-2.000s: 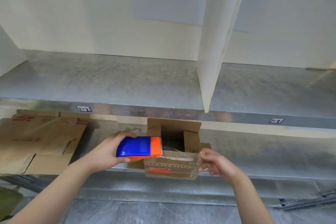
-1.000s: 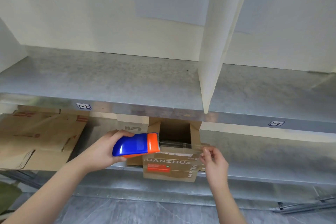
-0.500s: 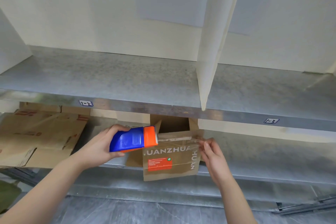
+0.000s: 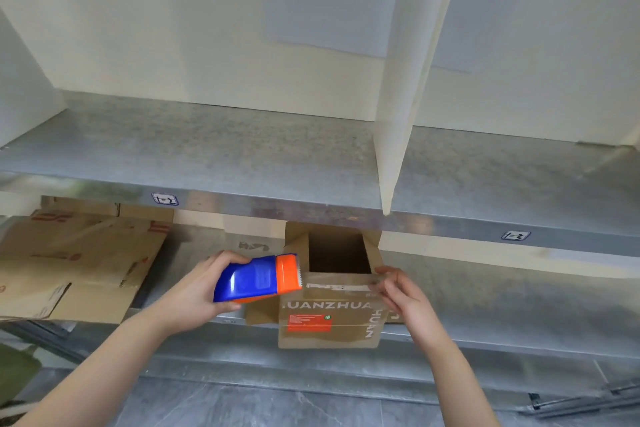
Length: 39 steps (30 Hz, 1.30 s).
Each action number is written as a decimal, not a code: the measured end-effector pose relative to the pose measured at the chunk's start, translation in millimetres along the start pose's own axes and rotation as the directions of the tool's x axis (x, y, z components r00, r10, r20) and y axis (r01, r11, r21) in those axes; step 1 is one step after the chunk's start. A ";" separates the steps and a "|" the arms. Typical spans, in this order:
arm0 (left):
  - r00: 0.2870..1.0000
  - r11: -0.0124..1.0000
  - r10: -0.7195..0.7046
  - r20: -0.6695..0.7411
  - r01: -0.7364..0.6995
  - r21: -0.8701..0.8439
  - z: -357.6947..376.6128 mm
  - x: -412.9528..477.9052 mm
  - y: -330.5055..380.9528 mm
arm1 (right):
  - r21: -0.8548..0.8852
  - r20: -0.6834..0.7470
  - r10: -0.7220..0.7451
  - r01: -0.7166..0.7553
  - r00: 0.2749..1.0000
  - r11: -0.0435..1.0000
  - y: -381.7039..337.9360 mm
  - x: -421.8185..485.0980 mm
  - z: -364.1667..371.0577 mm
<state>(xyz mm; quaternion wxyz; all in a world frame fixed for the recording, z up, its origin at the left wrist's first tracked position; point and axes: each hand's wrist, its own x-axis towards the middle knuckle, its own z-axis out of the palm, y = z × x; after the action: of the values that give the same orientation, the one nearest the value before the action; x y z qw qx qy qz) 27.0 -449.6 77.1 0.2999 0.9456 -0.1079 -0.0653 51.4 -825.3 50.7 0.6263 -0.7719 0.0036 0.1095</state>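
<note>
I read this as the taping step. My left hand (image 4: 194, 295) grips the blue and orange plastic tape dispenser (image 4: 256, 279), fingers (image 4: 225, 257) curled over its far side and thumb underneath, with the toothed orange end touching the left near corner of the small brown cardboard box (image 4: 329, 322). The box sits at the near edge of the lower grey metal shelf (image 4: 519, 305), below the upper shelf, its top open and dark inside.

A strip of clear tape (image 4: 337, 287) runs rightward from the dispenser along the box's near rim. My right hand (image 4: 401, 291) pinches the strip's free end at the right near corner, fingers (image 4: 384, 274) bent onto the cardboard. I cannot tell whether the strip is stuck down along its whole run.

Next I would keep the strip taut, press it flat onto the rim, wrap the free end round the right corner, then tilt the dispenser so its teeth cut the tape cleanly. The box looks light, so the right hand must also steady it.

Flattened brown cardboard sheets (image 4: 69, 263) lie well to the left on the same shelf.
</note>
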 end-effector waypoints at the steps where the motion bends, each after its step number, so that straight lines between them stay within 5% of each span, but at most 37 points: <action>1: 1.000 1.000 -0.009 -0.014 0.009 -0.027 1.3 -2.4 -0.4 | -0.043 0.020 0.012 -0.012 1.000 0.999 2.3 -3.8 -1.1; 10: 0.992 0.985 -0.080 -0.096 0.064 -0.159 -7.7 -25.1 -1.4 | -0.082 0.212 0.101 -0.085 0.972 0.993 5.0 -25.6 6.3; 16: 0.997 0.998 0.012 -0.078 -0.007 0.063 -9.0 -15.2 2.9 | -0.024 0.123 0.118 -0.116 0.985 0.993 -5.4 -19.6 4.8; 24: 0.998 0.997 0.002 -0.070 0.003 0.073 7.6 9.7 11.0 | 0.198 0.002 0.297 -0.291 0.955 0.936 0.7 -12.4 8.4; 29: 0.998 0.997 0.033 -0.059 -0.029 0.067 8.9 16.6 9.7 | -0.141 -0.239 0.080 -0.116 0.968 0.983 -12.7 -4.9 0.9; 39: 0.983 0.999 0.037 -0.181 -0.032 0.033 -25.1 -16.0 -12.1 | -0.425 -0.265 -0.127 0.002 0.956 0.905 -43.7 3.0 28.9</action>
<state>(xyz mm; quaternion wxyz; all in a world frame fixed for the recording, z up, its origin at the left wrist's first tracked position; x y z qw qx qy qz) 18.2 -422.3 91.3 0.2953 0.9500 -0.0975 0.0281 55.8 -787.6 86.9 0.4415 -0.8958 0.0447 -0.0261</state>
